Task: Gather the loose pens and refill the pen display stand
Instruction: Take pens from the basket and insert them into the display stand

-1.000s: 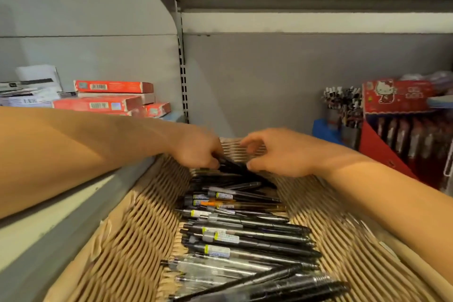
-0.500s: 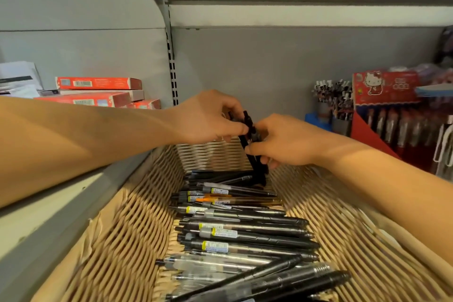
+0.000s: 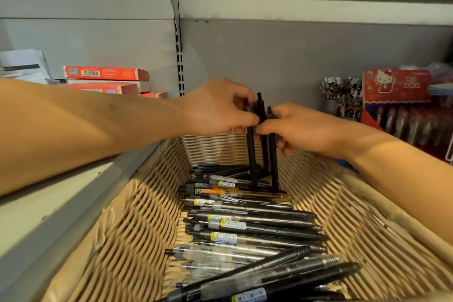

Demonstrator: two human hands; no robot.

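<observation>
Grey metal shop shelving (image 3: 294, 56) backs a wicker basket (image 3: 137, 223) full of loose pens (image 3: 247, 225) lying crosswise. Your left hand (image 3: 218, 108) and right hand (image 3: 299, 127) meet above its far end, both closed around a bundle of black pens (image 3: 263, 144) held upright, tips resting on the pile. A red pen display stand (image 3: 402, 105) sits at right, orange boxes (image 3: 105, 73) at left

Loose pens (image 3: 247, 225) lie in the basket (image 3: 137, 233) — boxes (image 3: 105, 73) behind-left, display stand (image 3: 402, 105) right.
</observation>
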